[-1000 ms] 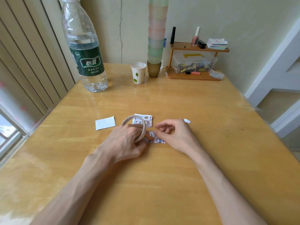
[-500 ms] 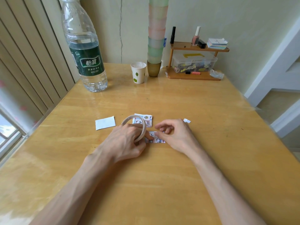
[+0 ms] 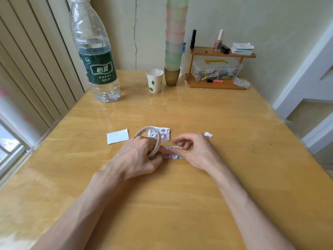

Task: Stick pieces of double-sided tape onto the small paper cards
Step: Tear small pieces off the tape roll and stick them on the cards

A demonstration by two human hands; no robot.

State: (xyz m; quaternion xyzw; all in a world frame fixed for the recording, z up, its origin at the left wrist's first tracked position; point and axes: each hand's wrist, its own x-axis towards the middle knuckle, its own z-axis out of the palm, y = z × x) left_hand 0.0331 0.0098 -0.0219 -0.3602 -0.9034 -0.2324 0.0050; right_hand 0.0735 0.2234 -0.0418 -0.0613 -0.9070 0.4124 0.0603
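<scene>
A pale wooden table (image 3: 180,109) with a glossy top, seen from above by the person seated at it, both bare forearms reaching in. At the table's middle lies a small patterned card (image 3: 175,156), flat, its long axis running left to right across the view; both hands cover much of it. The left hand (image 3: 137,156) has its fingers curled round a thin tape roll (image 3: 158,141), a cream ring standing on edge and tilted, its open centre facing up and towards the viewer, and a fingertip rests on the card's left part. The right hand (image 3: 194,152) is loosely curled, thumb and forefinger tips pinched together on the card's middle; whether a strip of tape lies between them cannot be told. Just beyond the roll sits a small stack of cards (image 3: 163,135) with printed cartoon squares, partly hidden by the ring. To its left lies a plain white paper rectangle (image 3: 118,136); to the right, near the right hand, a tiny white scrap (image 3: 208,134). At the far edge stand a tall clear water bottle (image 3: 95,56) with a green label, a paper cup (image 3: 154,80) printed with leaves, a tower of pastel plastic cups (image 3: 174,38), and a little wooden shelf (image 3: 216,85) holding a clear plastic box (image 3: 216,70).
</scene>
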